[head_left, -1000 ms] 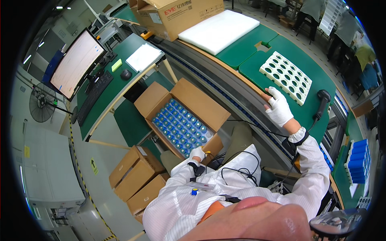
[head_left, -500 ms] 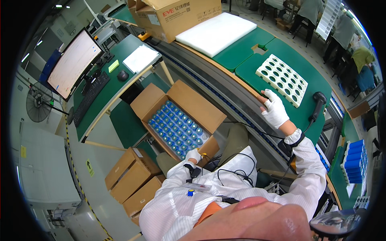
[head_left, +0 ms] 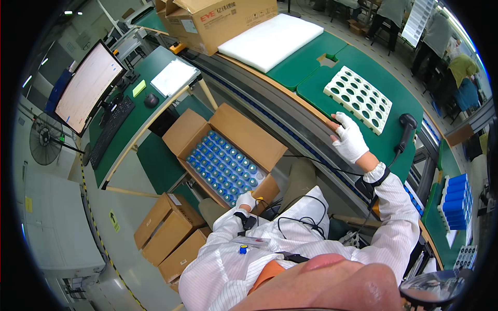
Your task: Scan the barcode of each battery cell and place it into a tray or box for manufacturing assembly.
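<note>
My left hand [head_left: 246,200], in a white fingerless glove, is closed on the near edge of an open cardboard box [head_left: 249,127]; its fingertips are partly hidden. Inside the box stand rows of blue cylindrical cells [head_left: 223,166] with pale round tops. One slot at the box's right corner shows no cell. To the right, my right hand [head_left: 350,141], gloved the same way, lies open with fingers apart at the edge of the green worktop [head_left: 311,93]. Just beyond its fingers is a white plastic tray [head_left: 358,99] with rows of round holes.
A black handheld scanner [head_left: 406,132] lies right of the tray. White foam [head_left: 272,41] and a large carton [head_left: 218,23] sit farther back. At left are a monitor [head_left: 88,85] and keyboard [head_left: 111,129]. Closed cartons [head_left: 168,223] stand below; blue cells [head_left: 456,202] stand at far right.
The whole view has shifted slightly, so most things sit a little farther left. Both hands keep nearly the same places, the left at the box edge and the right by the tray.
</note>
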{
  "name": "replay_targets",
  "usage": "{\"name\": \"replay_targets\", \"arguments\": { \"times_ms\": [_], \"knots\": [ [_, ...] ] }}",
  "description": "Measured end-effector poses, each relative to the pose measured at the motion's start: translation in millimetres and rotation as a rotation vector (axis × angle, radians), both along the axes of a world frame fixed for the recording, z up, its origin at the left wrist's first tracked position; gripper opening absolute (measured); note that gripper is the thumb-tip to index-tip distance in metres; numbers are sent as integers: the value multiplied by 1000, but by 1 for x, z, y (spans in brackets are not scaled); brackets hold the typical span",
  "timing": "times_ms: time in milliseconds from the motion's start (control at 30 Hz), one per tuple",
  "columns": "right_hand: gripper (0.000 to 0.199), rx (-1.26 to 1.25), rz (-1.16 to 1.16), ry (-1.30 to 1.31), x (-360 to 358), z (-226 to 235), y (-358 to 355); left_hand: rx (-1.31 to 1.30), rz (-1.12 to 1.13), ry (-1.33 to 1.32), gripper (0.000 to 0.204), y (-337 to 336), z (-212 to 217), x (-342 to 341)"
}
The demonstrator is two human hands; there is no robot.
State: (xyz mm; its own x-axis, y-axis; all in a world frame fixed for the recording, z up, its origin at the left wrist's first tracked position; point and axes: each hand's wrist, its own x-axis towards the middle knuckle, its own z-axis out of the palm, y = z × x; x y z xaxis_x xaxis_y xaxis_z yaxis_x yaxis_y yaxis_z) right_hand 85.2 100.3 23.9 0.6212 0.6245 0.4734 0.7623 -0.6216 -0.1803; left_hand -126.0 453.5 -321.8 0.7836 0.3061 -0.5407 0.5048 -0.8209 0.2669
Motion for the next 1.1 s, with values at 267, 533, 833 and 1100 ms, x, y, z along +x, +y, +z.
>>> {"name": "replay_targets", "arguments": {
  "times_ms": [267,533,833,1100],
  "knots": [
    [47,-17,-4,5,-2,4,1,-10,4,-28,54,0,0,-1],
    [47,-25,-11,12,-1,3,1,8,16,-36,53,-1,4,-2],
    [48,-25,-8,-25,0,1,0,-21,-2,-81,48,1,-11,-4],
    [52,-43,-25,49,0,0,-1,25,53,-153,28,-5,-28,-2]
  ]
}}
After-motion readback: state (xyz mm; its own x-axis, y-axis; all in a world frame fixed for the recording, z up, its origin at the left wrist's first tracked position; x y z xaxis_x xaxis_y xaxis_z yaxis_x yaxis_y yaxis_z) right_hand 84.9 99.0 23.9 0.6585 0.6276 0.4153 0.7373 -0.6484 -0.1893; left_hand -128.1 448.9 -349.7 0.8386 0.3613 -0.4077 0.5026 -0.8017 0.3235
